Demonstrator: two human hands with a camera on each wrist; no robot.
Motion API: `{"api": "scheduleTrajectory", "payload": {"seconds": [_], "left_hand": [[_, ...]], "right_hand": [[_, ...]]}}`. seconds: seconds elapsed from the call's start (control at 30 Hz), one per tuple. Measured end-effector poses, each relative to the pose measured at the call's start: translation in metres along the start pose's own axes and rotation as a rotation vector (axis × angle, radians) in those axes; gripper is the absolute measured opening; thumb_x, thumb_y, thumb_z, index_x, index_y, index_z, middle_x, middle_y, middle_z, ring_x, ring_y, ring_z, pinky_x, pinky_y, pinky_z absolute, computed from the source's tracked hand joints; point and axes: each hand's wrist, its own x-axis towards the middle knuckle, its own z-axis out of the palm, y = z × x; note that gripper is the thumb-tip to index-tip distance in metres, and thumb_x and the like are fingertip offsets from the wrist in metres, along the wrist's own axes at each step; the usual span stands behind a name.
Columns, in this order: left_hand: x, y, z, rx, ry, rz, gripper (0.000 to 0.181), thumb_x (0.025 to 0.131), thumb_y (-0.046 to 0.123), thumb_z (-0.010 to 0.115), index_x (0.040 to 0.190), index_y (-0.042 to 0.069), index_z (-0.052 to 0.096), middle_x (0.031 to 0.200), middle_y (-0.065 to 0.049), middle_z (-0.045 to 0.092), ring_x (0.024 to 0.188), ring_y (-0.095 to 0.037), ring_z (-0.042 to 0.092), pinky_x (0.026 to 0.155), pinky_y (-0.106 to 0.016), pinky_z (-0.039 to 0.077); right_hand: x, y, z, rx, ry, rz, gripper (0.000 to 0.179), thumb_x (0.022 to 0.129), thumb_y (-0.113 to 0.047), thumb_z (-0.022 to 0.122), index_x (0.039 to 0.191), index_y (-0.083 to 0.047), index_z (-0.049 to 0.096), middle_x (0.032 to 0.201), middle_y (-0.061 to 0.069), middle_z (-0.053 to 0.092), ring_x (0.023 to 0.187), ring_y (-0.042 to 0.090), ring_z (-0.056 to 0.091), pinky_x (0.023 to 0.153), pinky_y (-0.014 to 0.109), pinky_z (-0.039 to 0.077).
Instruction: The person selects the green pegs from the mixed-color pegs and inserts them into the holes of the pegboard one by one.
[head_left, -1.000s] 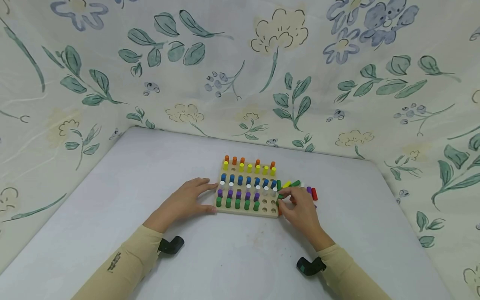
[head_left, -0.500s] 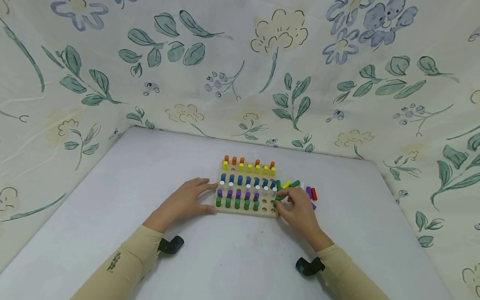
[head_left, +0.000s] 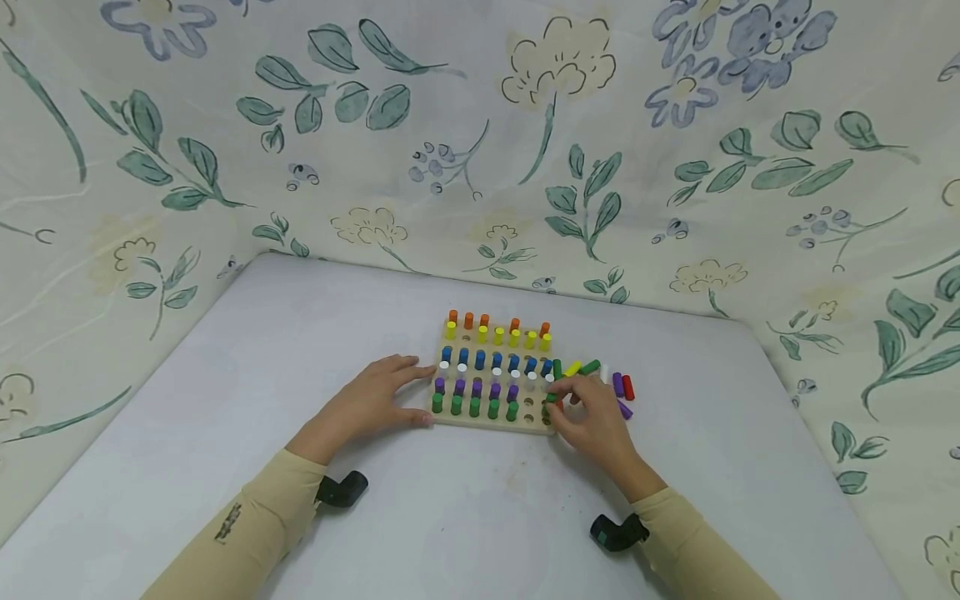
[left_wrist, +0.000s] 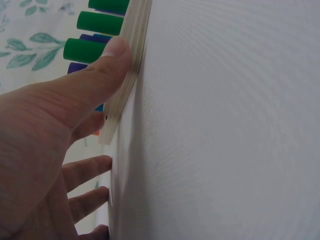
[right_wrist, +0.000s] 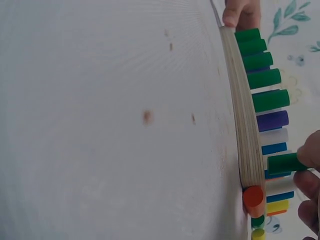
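Note:
A wooden pegboard (head_left: 491, 426) holds rows of orange, yellow, blue, white, purple and green pegs, with some holes bare. My left hand (head_left: 371, 396) touches its left side, the thumb at the near corner and the index finger farther up the edge. In the left wrist view, the thumb (left_wrist: 95, 80) lies along the board's side beside the green pegs. At the near right corner, my right hand (head_left: 600, 425) pinches a green peg (right_wrist: 283, 163) between thumb and fingertips. That peg is held upright, close over the holes at the right end of the green row.
Right of the board lie loose pegs, among them a red peg (head_left: 628, 387), a purple peg (head_left: 618, 384), a yellow peg (head_left: 573, 368) and a green peg (head_left: 590, 367). An orange peg (right_wrist: 254, 199) lies against the board's side. A floral cloth (head_left: 450, 167) rises behind the table.
My right hand has shifted slightly left with the green peg, from the board's right edge to over the near right holes. The left hand has stayed in place.

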Motion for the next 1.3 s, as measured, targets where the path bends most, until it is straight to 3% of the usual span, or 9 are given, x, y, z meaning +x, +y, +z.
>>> {"api": "scheduleTrajectory", "payload": {"seconds": [0.27,1.3], "left_hand": [[0.0002,0.0001,0.0002,0.0,-0.003,-0.005,0.086,0.082,0.058,0.078,0.154,0.02,0.048,0.161,-0.018,0.036,0.149,-0.044,0.026,0.117,-0.066,0.028],[0.0005,0.0,0.0016,0.0,0.002,-0.005,0.086,0.082,0.058,0.079,0.154,0.021,0.047,0.161,-0.017,0.036,0.15,-0.043,0.026,0.118,-0.065,0.026]], "right_hand": [[0.0003,-0.0029,0.0019,0.0,-0.017,0.016,0.024,0.088,-0.012,0.079,0.11,-0.013,0.072,0.098,-0.003,0.067,0.092,0.018,0.056,0.078,0.036,0.053],[0.0016,-0.0066,0.0063,-0.015,-0.102,-0.063,0.022,0.087,-0.015,0.082,0.108,-0.017,0.075,0.105,-0.008,0.074,0.088,0.013,0.054,0.075,0.032,0.046]]}}
